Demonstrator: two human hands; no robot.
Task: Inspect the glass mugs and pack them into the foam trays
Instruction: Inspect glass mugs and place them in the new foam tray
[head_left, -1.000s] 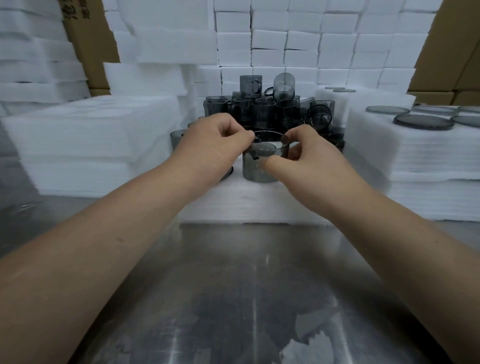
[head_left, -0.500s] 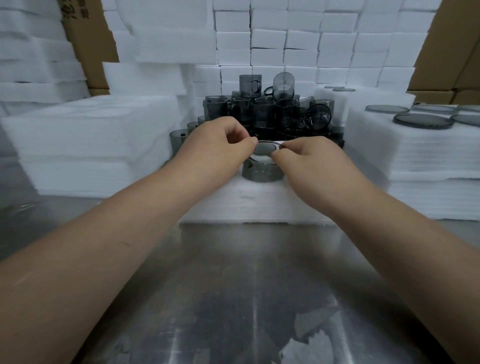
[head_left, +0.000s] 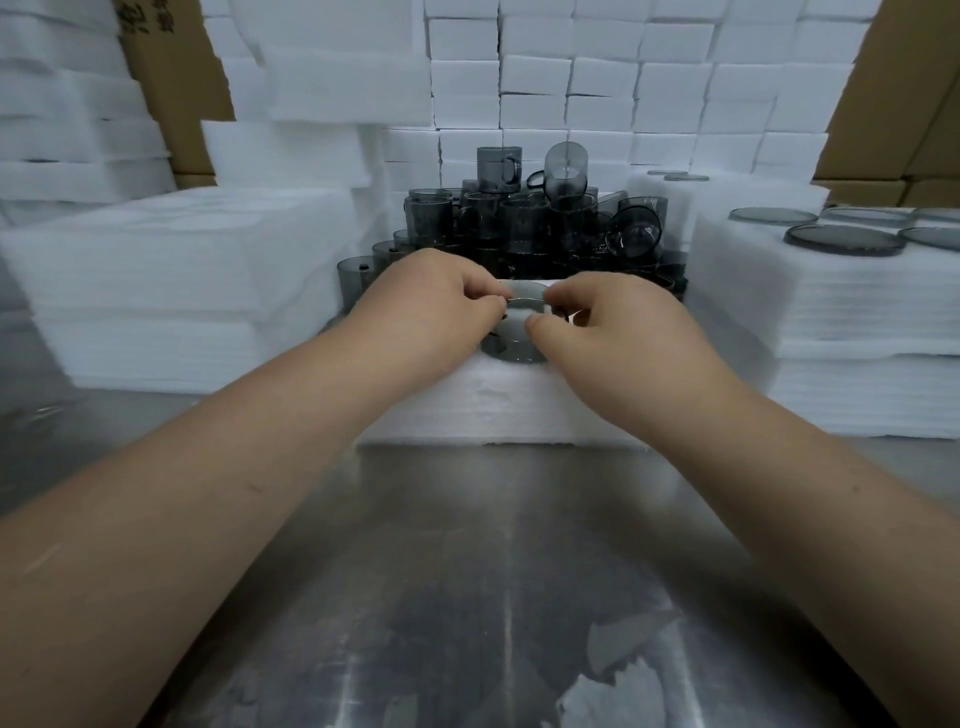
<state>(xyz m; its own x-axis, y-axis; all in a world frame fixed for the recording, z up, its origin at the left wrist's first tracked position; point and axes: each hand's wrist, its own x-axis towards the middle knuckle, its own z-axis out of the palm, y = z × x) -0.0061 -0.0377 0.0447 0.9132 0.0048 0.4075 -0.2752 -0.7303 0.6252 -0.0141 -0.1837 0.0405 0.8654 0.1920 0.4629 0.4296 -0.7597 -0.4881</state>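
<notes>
A smoky grey glass mug stands upright, sunk most of the way into a round hole of the white foam tray in front of me. My left hand pinches the mug's rim on its left side. My right hand pinches the rim on the right, thumb on the near edge. Only the rim and a strip of the mug's wall show above the foam. Behind the tray stands a pile of grey glass mugs, some stacked, some tipped over.
Thick stacks of white foam sheets flank the tray on the left, and more foam sheets on the right carry grey glass lids. White foam blocks wall the back. Cardboard boxes stand in the corners. Bare steel table lies near me.
Both hands have pressed the mug down into the foam tray's hole; its wall, tall above the foam a second ago, is now mostly sunk. The hands have drawn closer together on the rim.
</notes>
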